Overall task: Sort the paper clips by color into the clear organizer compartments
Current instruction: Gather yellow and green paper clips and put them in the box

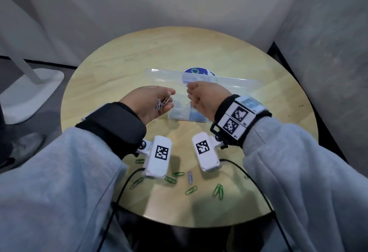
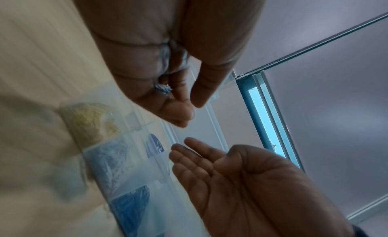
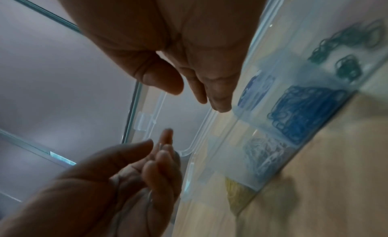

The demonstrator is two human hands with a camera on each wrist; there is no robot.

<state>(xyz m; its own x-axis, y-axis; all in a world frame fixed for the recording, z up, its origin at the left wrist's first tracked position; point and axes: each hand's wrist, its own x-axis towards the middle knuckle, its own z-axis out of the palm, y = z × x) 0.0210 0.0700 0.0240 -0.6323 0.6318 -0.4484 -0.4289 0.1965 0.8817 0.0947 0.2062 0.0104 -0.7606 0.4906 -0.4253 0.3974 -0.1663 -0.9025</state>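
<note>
Head view: we hold white clips over the organizer.
Our left hand [image 1: 153, 102] fingers curl loosely, cupping white paper clips [image 1: 162, 103]; right hand [image 1: 203, 98] fingers relaxed, empty, just beside. Below lies the clear organizer [image 1: 239, 84], white clips in the compartment directly under, blue alongside. Green paper clips [image 1: 191, 190] remain on the tabletop [image 1: 119, 68].
</note>
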